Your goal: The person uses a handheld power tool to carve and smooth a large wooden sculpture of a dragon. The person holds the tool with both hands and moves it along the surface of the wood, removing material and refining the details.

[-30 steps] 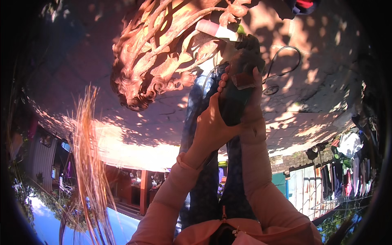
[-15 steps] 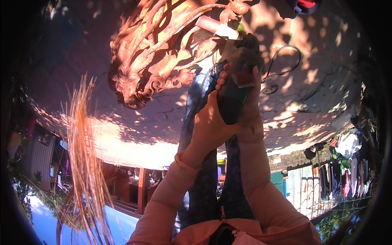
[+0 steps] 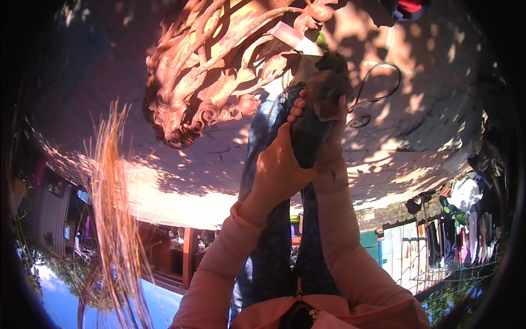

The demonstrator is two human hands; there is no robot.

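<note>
- The left hand (image 3: 280, 162) is gripping the near end of a dark tool (image 3: 313, 140), cupping its rounded base.
- The right hand (image 3: 333, 145) is gripping the same tool from the right, one finger lying along its side.
- Several fingertips (image 3: 297, 107) are curling round the tool's left side; which hand they belong to cannot be told.
- The dark tool is sitting between both hands, above the jeans (image 3: 274, 241) and just right of a carved wooden piece (image 3: 192, 90).
- A pink and white cylinder (image 3: 296, 38) is lying beyond the tool, close against the carving; whether it is joined to the tool cannot be told.
- A dark cord (image 3: 399, 82) is looping over the sun-dappled ground (image 3: 405, 145) to the right.
</note>
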